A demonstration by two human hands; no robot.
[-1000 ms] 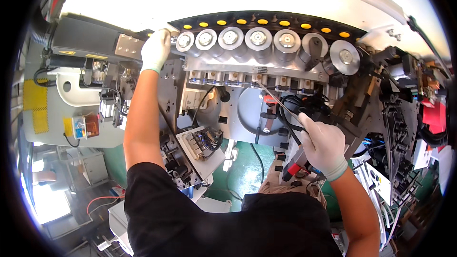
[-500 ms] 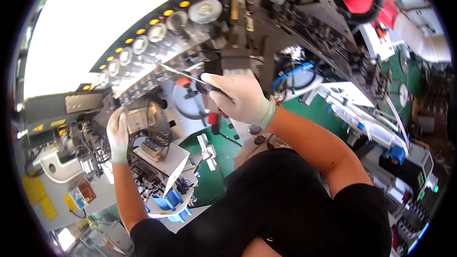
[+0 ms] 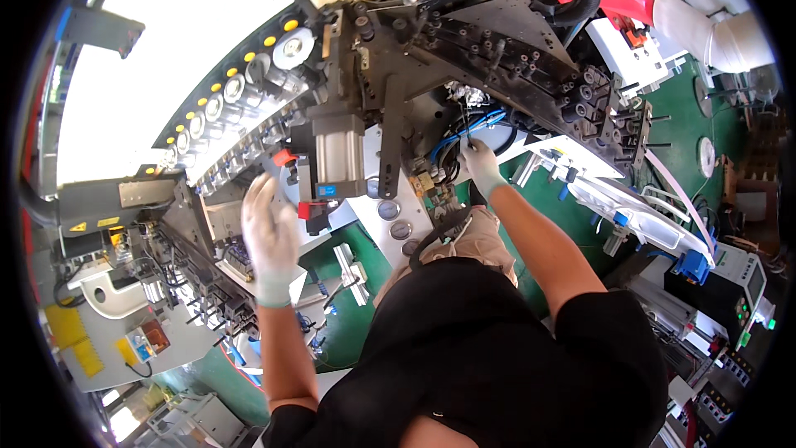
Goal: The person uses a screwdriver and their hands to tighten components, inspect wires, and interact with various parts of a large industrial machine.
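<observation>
My left hand [image 3: 272, 236], in a white glove, is raised beside a grey cylinder block [image 3: 338, 153] with red fittings. Its fingers are stretched out, slightly smeared by motion, and nothing shows in them. Farther right, my gloved right hand [image 3: 482, 166] is closed around a thin, long tool [image 3: 464, 123] whose slim end points away from me. Its exact kind is too small to tell. That hand is beside a bundle of blue tubes [image 3: 473, 130] and black cables. Part of the tool is hidden by the fingers.
A row of silver rollers [image 3: 235, 87] curves along the far left below a bright panel. A dark metal machine frame [image 3: 497, 70] spans the far middle. Round gauges [image 3: 389, 210] stand before my body. A white, blue-ended mechanism [image 3: 643, 211] is at right, over a green floor [image 3: 568, 232].
My right hand has moved right, from near the rollers to the blue tubes, still holding the thin tool. My left hand has shifted right, its fingers now spread. The view has shifted too.
</observation>
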